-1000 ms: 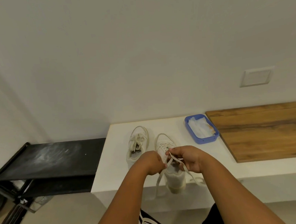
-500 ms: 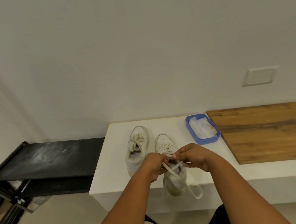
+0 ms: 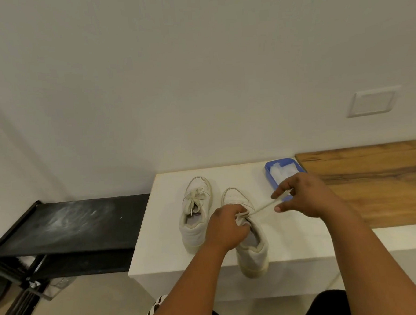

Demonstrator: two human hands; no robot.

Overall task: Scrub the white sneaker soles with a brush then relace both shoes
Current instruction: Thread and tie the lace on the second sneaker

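Over the right sneaker (image 3: 252, 249) on the worktop (image 3: 292, 244), hands are splitting apart now: left hand (image 3: 224, 228) is pinning the knot, right hand (image 3: 302, 195) is pulling the lace (image 3: 263, 207) sideways, so it's getting tightened. Left sneaker (image 3: 195, 211) looks tied already.

Left hand (image 3: 227, 225) covers the tongue and upper eyelets of the right sneaker (image 3: 252, 247); lacing state there not readable. Right hand (image 3: 306, 195) hides the near half of the blue tray (image 3: 270, 171); white contents unidentifiable. Wooden board (image 3: 374, 183) cut off by the right edge. Lace (image 3: 263, 207) end lost inside the right hand's fingers (image 3: 282, 208).
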